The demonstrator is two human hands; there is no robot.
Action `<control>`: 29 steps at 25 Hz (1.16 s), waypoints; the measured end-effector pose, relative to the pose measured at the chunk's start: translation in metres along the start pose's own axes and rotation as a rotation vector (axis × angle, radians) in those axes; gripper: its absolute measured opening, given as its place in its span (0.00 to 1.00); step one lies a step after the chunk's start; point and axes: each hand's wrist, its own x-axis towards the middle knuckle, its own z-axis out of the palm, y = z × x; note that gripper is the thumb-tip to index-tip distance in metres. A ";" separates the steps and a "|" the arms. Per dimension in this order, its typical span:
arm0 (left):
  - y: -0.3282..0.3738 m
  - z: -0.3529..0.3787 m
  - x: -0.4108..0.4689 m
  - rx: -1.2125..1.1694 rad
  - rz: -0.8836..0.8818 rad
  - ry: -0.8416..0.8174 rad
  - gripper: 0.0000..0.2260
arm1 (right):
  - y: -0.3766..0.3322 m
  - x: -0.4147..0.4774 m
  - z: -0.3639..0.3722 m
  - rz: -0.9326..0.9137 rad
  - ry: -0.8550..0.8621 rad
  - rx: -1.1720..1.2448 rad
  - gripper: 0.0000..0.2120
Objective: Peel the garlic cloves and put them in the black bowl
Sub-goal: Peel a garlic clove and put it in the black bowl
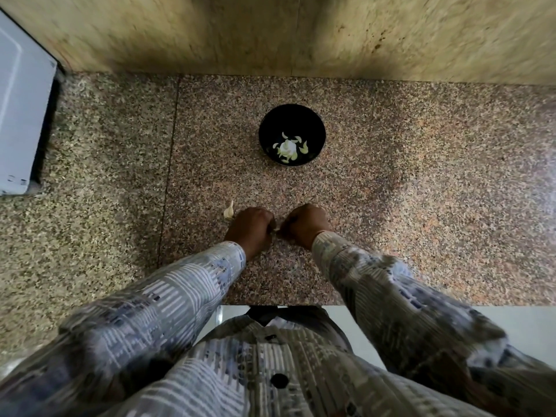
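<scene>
Here the black bowl [270, 124] is sitting on the bench [421, 191], holding a cluster of pale peeled cloves [289, 147] low in its near side. Nearer me than the bowl, my left grip [251, 228] and right grip [304, 225] are both curling tight, knuckles up, pinching one small garlic clove [274, 232] between them, mostly hidden. Another garlic piece [229, 210] is lying nearer than the bowl too, just beside my left grip.
</scene>
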 end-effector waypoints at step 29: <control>0.104 -0.081 -0.059 -1.991 -0.686 0.140 0.06 | 0.011 -0.094 -0.083 -0.569 0.205 0.759 0.08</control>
